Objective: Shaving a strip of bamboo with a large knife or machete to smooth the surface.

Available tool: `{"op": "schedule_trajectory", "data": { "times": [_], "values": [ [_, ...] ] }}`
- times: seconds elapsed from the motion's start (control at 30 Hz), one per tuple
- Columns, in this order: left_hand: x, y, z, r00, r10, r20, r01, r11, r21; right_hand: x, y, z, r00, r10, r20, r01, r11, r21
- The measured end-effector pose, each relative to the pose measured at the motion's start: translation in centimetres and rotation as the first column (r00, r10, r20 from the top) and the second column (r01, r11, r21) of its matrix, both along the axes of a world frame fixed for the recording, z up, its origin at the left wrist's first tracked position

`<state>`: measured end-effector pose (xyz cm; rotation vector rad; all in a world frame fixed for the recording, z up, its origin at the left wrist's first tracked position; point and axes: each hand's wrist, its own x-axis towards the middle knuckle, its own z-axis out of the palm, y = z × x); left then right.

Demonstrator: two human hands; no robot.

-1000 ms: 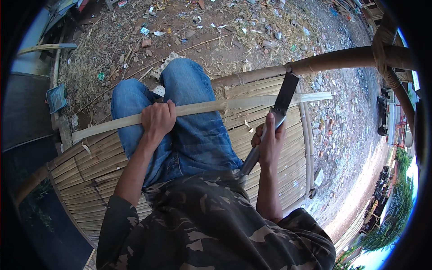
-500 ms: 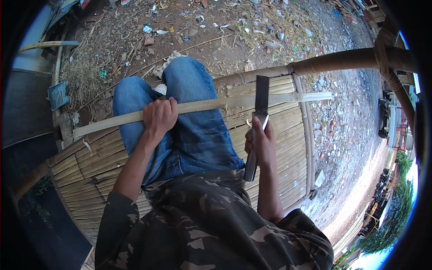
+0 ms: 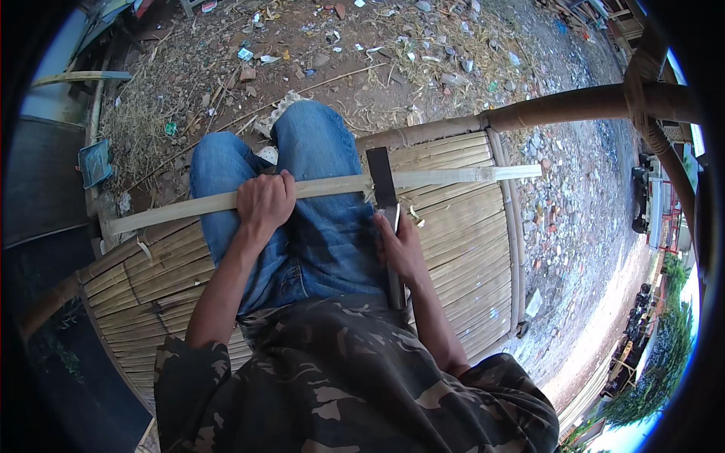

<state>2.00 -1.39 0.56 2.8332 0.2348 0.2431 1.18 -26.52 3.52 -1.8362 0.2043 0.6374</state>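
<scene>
Across my thighs lies a long pale bamboo strip (image 3: 332, 188), its right end reaching out past the slatted bench. My left hand (image 3: 266, 200) is closed around it above my left thigh. In my right hand (image 3: 400, 245) is a large knife (image 3: 382, 177) with a broad dark blade and a long pale metal handle. The blade stands upright across the strip, covering a short piece of it just right of my right thigh. A curled shaving hangs at the blade's left edge, and small pale chips lie to its right.
I sit on a bamboo-slat bench (image 3: 461, 241) with a thick bamboo rail (image 3: 559, 106) at its far right. Littered dirt (image 3: 317, 45) stretches ahead, gravel (image 3: 574, 249) to the right. On the left hangs a blue-green basket-like object (image 3: 96, 162) beside a dark wall.
My right hand has drawn the knife leftward along the strip, to beside my right thigh. The strip has shifted slightly left and down, with a shaving now at the blade.
</scene>
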Motion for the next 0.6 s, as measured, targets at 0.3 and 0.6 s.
{"op": "schedule_trajectory", "data": {
  "times": [0.3,0.6],
  "values": [
    [0.5,-0.1,-0.1,1.000,0.014,-0.012,-0.014,1.000,-0.004,0.1,0.6,-0.5,0.996,0.081,-0.033,-0.079,0.994,0.069],
    [1.1,0.1,0.2,0.998,0.022,-0.062,-0.025,0.999,-0.036,0.3,-0.4,1.1,0.995,-0.009,-0.104,0.019,0.996,0.093]
  ]
}}
